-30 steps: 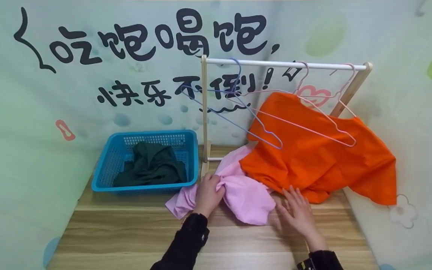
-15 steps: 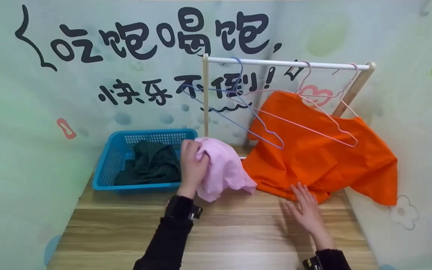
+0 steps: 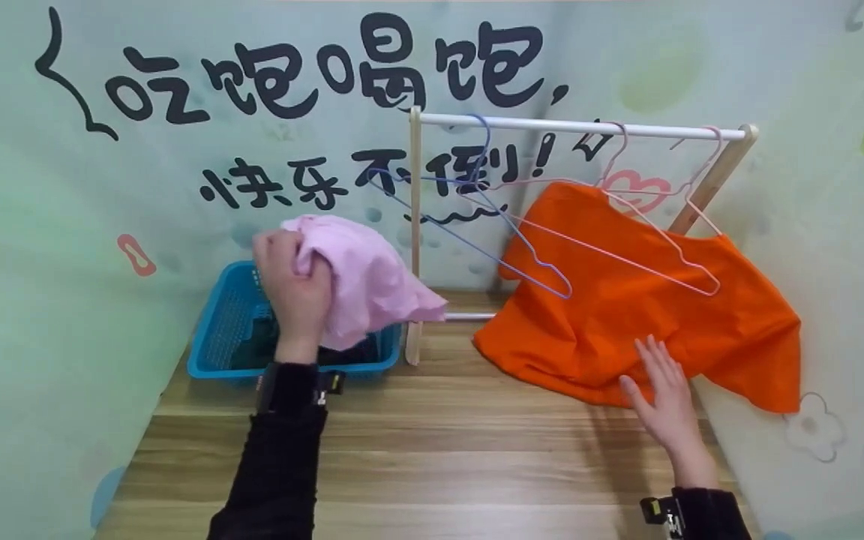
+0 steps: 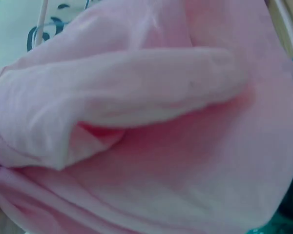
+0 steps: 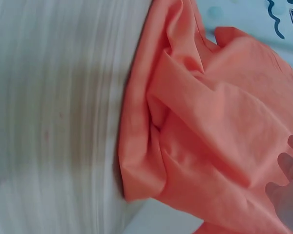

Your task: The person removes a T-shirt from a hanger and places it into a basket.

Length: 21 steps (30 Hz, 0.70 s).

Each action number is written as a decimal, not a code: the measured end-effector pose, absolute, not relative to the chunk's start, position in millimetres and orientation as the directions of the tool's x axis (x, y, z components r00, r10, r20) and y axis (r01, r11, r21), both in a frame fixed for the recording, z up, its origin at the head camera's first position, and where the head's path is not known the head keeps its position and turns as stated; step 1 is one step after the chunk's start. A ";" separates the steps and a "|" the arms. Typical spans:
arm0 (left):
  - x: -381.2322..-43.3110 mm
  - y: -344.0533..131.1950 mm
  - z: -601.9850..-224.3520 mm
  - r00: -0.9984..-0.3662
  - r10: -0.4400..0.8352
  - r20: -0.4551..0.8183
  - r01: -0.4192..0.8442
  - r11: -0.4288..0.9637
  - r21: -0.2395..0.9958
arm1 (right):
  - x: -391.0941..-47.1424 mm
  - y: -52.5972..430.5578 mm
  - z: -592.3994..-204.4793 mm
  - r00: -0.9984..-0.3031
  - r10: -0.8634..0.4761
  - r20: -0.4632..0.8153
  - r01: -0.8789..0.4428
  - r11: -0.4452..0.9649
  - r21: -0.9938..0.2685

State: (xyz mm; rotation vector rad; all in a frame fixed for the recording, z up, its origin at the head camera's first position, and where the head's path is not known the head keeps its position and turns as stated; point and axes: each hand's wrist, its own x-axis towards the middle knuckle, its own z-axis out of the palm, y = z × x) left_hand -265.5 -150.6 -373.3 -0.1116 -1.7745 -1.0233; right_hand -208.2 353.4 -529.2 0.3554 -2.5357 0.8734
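My left hand grips a bunched pink cloth garment and holds it up over the blue basket. Pink fabric fills most of the left wrist view. Inside the basket lies a dark green cloth, largely hidden by the hand and the pink garment. An orange top hangs from a pink hanger at the right, its lower edge on the table. My right hand, fingers spread and straight, is in front of its lower part; whether they touch cannot be told.
A small rack with a white rail and wooden posts stands at the back. On the rail hang a bare blue hanger and a bare pink hanger. The wooden table reaches toward me.
My left hand has lifted the pink garment off the table and carried it left, up over the basket. My right hand has shifted slightly right and stays empty.
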 end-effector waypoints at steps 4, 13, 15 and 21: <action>-272.6 -166.9 -377.0 -0.461 -0.384 0.800 0.470 0.659 0.587 | -206.7 362.4 -518.4 -0.865 -0.077 0.496 -0.369 0.767 -0.525; -296.1 -184.5 -440.2 -0.666 -0.264 0.698 0.265 0.791 0.552 | -212.0 372.3 -484.4 -0.853 -0.038 0.521 -0.359 0.767 -0.532; -297.8 -186.1 -458.7 -0.706 -0.225 0.672 0.203 0.844 0.496 | -212.7 372.4 -479.3 -0.853 -0.039 0.520 -0.359 0.767 -0.532; -294.9 -184.1 -499.5 -0.826 -0.213 0.522 0.020 0.914 0.404 | -212.4 373.8 -469.5 -0.852 -0.035 0.523 -0.356 0.771 -0.529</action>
